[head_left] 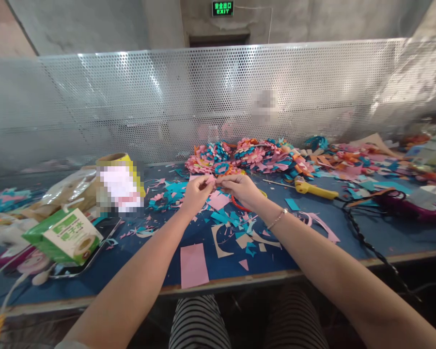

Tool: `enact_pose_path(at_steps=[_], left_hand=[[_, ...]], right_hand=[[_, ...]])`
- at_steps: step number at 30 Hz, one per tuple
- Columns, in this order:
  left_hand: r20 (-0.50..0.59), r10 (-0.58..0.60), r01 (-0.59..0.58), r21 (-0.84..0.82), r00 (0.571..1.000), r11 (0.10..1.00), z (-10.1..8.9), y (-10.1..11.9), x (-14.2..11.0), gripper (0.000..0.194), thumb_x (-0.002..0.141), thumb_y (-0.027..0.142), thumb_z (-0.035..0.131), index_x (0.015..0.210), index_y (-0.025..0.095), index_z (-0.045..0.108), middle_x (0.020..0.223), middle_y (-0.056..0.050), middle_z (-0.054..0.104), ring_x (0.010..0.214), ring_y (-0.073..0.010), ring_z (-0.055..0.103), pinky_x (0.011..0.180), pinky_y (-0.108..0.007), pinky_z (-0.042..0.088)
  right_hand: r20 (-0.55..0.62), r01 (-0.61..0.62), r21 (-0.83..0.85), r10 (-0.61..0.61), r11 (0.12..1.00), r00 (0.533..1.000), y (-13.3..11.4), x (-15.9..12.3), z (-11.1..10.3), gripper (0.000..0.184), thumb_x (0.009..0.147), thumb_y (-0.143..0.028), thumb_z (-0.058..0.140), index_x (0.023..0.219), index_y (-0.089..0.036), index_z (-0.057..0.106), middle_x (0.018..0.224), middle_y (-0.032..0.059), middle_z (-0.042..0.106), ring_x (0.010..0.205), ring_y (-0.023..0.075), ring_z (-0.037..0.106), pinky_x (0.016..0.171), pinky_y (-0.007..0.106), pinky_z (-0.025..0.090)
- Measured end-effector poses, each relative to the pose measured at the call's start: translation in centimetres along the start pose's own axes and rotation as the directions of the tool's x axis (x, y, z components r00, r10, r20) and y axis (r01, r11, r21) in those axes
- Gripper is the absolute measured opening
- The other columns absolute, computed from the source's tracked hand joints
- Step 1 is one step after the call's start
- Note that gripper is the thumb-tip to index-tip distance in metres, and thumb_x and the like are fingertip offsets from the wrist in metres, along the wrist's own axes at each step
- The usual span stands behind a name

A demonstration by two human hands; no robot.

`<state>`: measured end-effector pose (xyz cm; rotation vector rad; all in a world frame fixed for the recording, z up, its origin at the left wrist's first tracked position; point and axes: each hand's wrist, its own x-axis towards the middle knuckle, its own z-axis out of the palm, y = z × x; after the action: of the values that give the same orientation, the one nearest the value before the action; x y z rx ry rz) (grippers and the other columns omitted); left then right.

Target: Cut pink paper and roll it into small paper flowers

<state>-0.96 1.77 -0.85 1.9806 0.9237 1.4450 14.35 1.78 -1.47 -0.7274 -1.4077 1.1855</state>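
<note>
Above the middle of the table my two hands meet, fingertips almost touching. My left hand (196,195) is closed in a pinch on a small pink piece (210,179) that looks like felt or paper. My right hand (242,190) pinches at the same piece from the other side; its fingertips partly hide it. Under and around the hands lie pink and blue cut scraps and a red ring (237,203), partly covered by my right hand. A flat pink rectangle (194,265) lies near the table's front edge, between my forearms.
Behind my hands sits a pile of fringed, colourful flowers (254,156) before a perforated metal screen (160,104). To the right lies a yellow-handled tool (317,190) with a metal rod and a dark twisted cord (366,245). Leftward are a green drink carton (67,236) and a yellow roll (133,173).
</note>
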Motion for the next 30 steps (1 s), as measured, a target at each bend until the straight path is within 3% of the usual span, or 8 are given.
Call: enact_pose_path(at_steps=[6,16,24,30], left_hand=[[0.037,0.016,-0.018,0.032,0.999,0.999,0.01,-0.16,-0.18,0.018,0.072,0.031,0.053,0.061,0.017,0.051,0.058,0.001,0.051,0.057,-0.0109,0.050,0.053,-0.022,0.040],[-0.034,-0.125,0.121,-0.100,0.992,0.988,0.21,0.17,-0.13,0.011,0.061,0.022,0.061,0.056,0.016,0.053,0.053,0.003,0.049,0.051,-0.0091,0.045,0.051,-0.021,0.035],[-0.058,-0.203,0.185,-0.229,0.977,0.956,0.32,0.17,0.06,0.011,0.063,0.020,0.054,0.055,0.016,0.048,0.049,0.004,0.048,0.045,-0.0078,0.044,0.047,-0.021,0.034],[-0.030,-0.292,0.261,-0.369,0.956,0.892,0.48,-0.36,0.25,0.012,0.061,0.022,0.058,0.056,0.016,0.049,0.049,0.005,0.047,0.045,-0.0072,0.043,0.046,-0.020,0.035]], right_hand=[[0.028,-0.033,-0.012,0.033,0.999,0.999,-0.22,-0.12,-0.26,0.015,0.062,-0.025,0.062,0.072,-0.015,0.068,0.078,0.0059,0.067,0.074,0.0134,0.060,0.068,0.026,0.046],[0.097,-0.060,-0.059,0.065,0.996,0.993,-0.63,-0.31,-0.34,0.022,0.064,-0.030,0.062,0.079,-0.016,0.066,0.081,0.0055,0.065,0.077,0.0136,0.059,0.064,0.025,0.045],[-0.061,0.055,-0.071,-0.059,0.996,0.996,-0.57,-0.08,-0.35,0.016,0.065,-0.030,0.057,0.069,-0.015,0.063,0.061,-0.0007,0.056,0.054,0.0071,0.048,0.050,0.020,0.037],[-0.050,0.075,-0.113,-0.081,0.991,0.995,-0.23,0.14,-0.39,0.017,0.065,-0.030,0.054,0.068,-0.015,0.061,0.054,-0.0023,0.051,0.048,0.0068,0.044,0.046,0.021,0.033]])
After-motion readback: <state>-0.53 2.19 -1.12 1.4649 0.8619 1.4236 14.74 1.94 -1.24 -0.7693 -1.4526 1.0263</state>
